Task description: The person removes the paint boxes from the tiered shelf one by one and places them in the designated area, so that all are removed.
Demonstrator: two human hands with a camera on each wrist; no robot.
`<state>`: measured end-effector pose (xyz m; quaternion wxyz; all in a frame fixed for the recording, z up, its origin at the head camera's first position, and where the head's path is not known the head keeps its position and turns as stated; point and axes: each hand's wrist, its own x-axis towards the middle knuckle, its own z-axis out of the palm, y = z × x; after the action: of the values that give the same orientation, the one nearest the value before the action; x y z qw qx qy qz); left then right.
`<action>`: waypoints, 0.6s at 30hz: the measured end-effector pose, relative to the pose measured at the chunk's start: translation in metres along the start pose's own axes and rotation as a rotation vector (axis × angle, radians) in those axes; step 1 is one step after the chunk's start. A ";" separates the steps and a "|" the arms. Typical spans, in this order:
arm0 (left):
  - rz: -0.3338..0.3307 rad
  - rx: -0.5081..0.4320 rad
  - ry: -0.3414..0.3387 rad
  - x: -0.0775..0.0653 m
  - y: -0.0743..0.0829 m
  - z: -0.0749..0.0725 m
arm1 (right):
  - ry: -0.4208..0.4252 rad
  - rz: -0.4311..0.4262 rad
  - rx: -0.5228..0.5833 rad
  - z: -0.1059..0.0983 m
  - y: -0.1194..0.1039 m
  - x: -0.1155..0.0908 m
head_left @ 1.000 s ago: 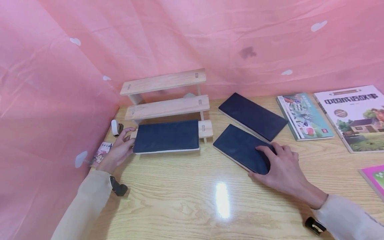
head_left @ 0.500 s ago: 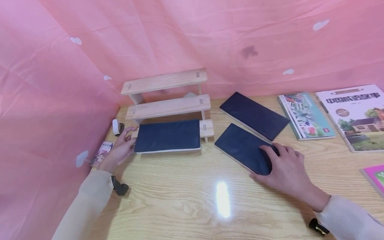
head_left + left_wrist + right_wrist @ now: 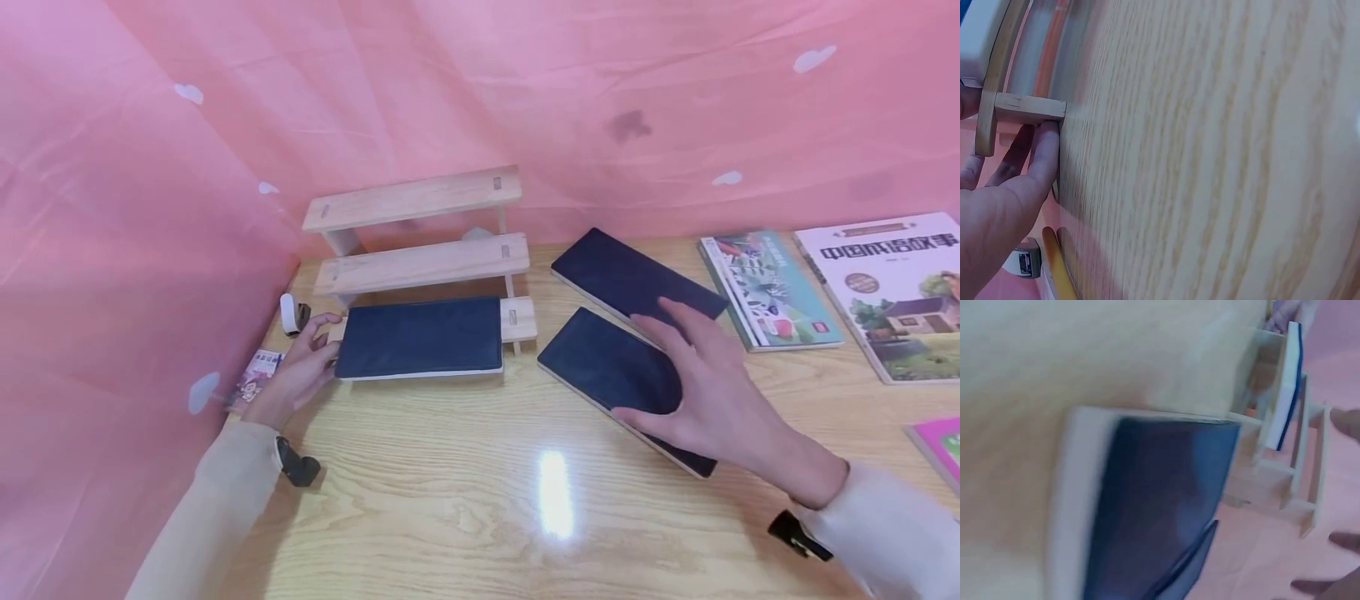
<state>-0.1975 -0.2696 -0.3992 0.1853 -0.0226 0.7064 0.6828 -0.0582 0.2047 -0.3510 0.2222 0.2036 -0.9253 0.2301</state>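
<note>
In the head view, a dark navy notebook (image 3: pixel 420 337) lies flat across the lowest step of a three-tier wooden shelf (image 3: pixel 423 267). My left hand (image 3: pixel 296 379) grips the left end of that step; the left wrist view shows its fingers (image 3: pixel 1044 156) against the wooden support (image 3: pixel 1029 107) under the board. A second navy notebook (image 3: pixel 600 358) lies slanted on the table, with a third dark notebook (image 3: pixel 633 271) just behind it. Above the second one hovers my right hand (image 3: pixel 712 383), fingers spread; the right wrist view shows them apart from the notebook (image 3: pixel 1154 487).
A teal illustrated book stack (image 3: pixel 776 292) and a large white picture book (image 3: pixel 892 292) lie at the right. A pink book (image 3: pixel 937 446) sits nearer the front. Left of the shelf are a white-and-black stapler-like object (image 3: pixel 292 315) and a small printed booklet (image 3: pixel 258 375). Pink curtain (image 3: pixel 600 108) encloses the back and left.
My right hand has let go of the second notebook's near end and lifted over it, its fingers now spread. The left hand and the notebook on the step stay put.
</note>
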 end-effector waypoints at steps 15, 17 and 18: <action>-0.001 -0.013 0.010 0.000 -0.003 0.000 | -0.256 -0.226 0.110 0.058 -0.049 0.079; 0.003 -0.013 0.012 0.001 -0.002 0.000 | -0.281 -0.237 0.122 0.066 -0.052 0.088; 0.003 -0.013 0.012 0.001 -0.001 0.000 | -0.291 -0.240 0.130 0.070 -0.052 0.092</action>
<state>-0.1983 -0.2690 -0.4002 0.1797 -0.0267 0.7032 0.6874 -0.1304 0.1009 -0.3428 0.0982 0.3575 -0.9000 0.2295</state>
